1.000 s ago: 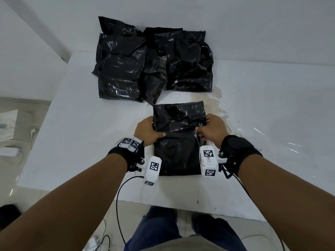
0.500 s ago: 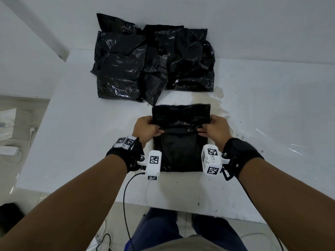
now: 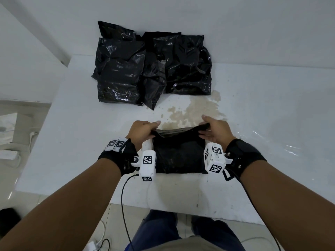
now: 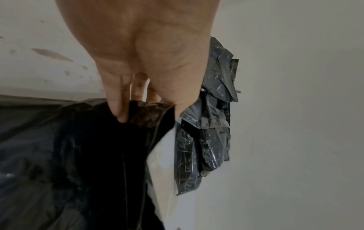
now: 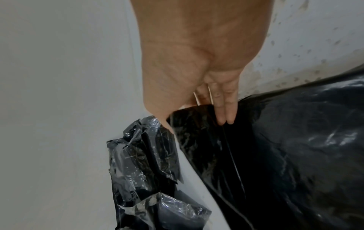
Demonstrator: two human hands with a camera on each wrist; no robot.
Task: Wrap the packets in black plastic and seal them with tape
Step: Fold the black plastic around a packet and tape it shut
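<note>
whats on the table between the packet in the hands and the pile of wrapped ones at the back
Only bare white table with a brownish stain between the held packet and the wrapped pile; no tape there. The head view shows it.

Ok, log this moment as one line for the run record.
phase: folding wrap | left hand: grips far edge of black plastic | right hand: grips same edge | wrapped packets: piled at back | tape: unseen
</note>
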